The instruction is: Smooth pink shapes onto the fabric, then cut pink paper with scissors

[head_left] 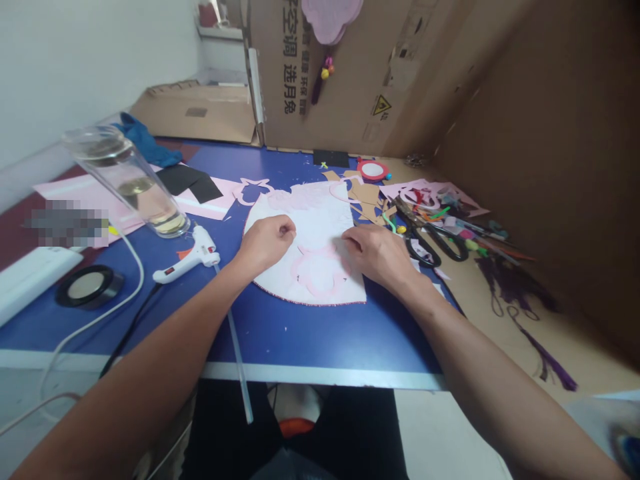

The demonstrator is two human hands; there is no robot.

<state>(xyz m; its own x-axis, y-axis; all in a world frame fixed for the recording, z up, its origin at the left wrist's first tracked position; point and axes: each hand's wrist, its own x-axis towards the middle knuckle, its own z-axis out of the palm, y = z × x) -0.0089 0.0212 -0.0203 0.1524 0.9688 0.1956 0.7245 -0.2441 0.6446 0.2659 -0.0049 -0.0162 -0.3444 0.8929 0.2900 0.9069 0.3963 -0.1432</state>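
Pale pink craft sheet [320, 223] is lying at the middle of the blue table [310, 347]. Left hand [265, 245] is curled on it, and whether anything small is pinched cannot be told; right hand [375, 253] is pressed half open on it, gripping nothing; glue gun [193, 257] is left unheld at 9 o'clock

Head camera, looking forward and down at the blue table [320, 347]

The camera is worn on the person's head, above the near edge of the table, and it is the only view here. It faces across the table toward the far edge, tilted down, so the left hand [265, 245] and the right hand [377, 257] appear near the middle of the picture, with the forearms coming in from the bottom corners. It looks at the table from quite near. Past the far edge it also sees the cardboard panel [345, 87], and left of the table it sees the white wall [85, 67].
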